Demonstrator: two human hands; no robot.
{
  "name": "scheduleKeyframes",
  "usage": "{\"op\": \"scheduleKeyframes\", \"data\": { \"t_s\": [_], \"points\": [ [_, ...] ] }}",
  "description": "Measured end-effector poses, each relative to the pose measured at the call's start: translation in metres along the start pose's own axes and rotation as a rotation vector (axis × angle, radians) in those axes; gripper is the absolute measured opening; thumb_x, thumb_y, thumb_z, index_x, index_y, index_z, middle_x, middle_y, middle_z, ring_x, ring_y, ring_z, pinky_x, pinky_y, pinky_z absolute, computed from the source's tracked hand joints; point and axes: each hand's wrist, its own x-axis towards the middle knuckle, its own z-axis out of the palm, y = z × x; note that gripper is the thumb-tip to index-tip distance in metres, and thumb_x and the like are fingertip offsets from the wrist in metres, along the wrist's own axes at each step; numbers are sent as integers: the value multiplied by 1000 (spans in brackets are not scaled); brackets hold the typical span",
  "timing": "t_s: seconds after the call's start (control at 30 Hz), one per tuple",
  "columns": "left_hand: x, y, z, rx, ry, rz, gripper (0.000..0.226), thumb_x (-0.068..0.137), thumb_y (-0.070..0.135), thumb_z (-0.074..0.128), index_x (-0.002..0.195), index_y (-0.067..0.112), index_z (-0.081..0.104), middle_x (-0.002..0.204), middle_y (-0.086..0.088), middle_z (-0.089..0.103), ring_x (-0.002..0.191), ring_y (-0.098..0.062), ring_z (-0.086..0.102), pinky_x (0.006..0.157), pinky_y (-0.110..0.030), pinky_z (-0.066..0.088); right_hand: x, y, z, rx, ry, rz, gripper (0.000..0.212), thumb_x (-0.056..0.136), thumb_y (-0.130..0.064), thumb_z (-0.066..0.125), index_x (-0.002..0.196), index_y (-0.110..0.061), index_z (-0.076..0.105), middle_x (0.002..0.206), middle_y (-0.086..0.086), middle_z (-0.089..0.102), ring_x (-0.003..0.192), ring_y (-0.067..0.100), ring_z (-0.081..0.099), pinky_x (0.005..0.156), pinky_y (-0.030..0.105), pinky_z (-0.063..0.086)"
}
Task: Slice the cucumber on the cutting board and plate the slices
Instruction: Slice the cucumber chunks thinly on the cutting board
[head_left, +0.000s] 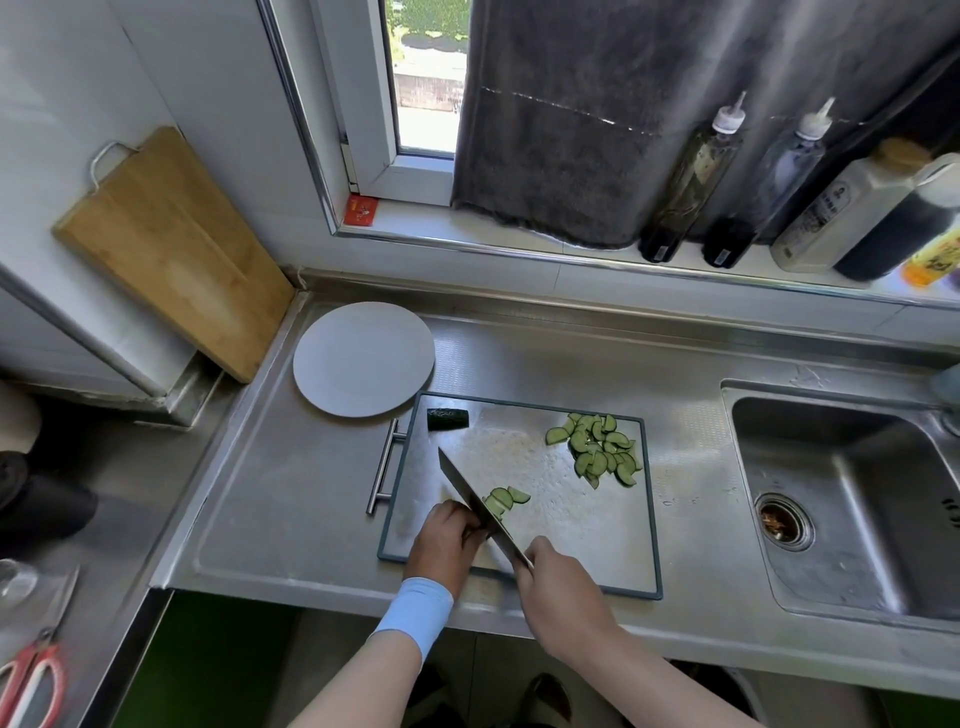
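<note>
A steel cutting board (561, 499) with a dark rim lies on the counter. My right hand (558, 587) grips the handle of a knife (467, 493), its blade slanting across the board's near left part. My left hand (447, 540), fingers curled, holds down the cucumber piece being cut, which it mostly hides. A few fresh half-moon slices (506, 499) lie just right of the blade. A pile of slices (602, 452) sits at the board's far right. A dark cucumber end piece (448, 419) lies at the far left corner. The white plate (363, 359) stands bare beyond the board.
A sink (852, 499) lies to the right. Bottles (691, 182) stand along the window sill. A wooden board (166, 249) leans on the wall at left. Red-handled scissors (36, 670) lie at the lower left. The cutting board's bar handle (384, 467) sticks out leftward.
</note>
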Motion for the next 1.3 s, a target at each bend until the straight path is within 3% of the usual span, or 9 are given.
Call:
{"op": "scheduleKeyframes", "data": {
  "t_s": [0.33,0.5,0.73,1.3],
  "points": [
    [-1,-3,0,7,-2,7,9,78,17,73,83,16,66,88,5,60,86,-9,53,75,-18,42,4,0,1,-14,-15,5,17,103,-35,37,100,-22,46,81,-4,58,68,15,52,58,33,38],
    [0,-4,0,6,-2,15,9,78,17,73,85,16,67,89,5,61,85,-8,53,76,-16,42,8,-1,3,-2,-33,18,18,103,-35,36,100,-20,46,83,-2,60,69,16,55,54,31,37],
    [0,-6,1,18,-4,21,12,72,11,75,80,14,66,85,3,61,82,-12,56,70,-22,46,21,-8,12,20,-36,44,19,102,-33,37,100,-17,47,86,1,61,76,22,57,65,37,44],
    [15,13,-1,89,-66,-23,12,80,16,68,86,19,59,91,7,51,88,-12,48,77,-23,45,35,13,-26,144,71,9,17,99,-41,47,92,-25,50,75,-5,63,66,13,59,54,29,40]
  ]
}}
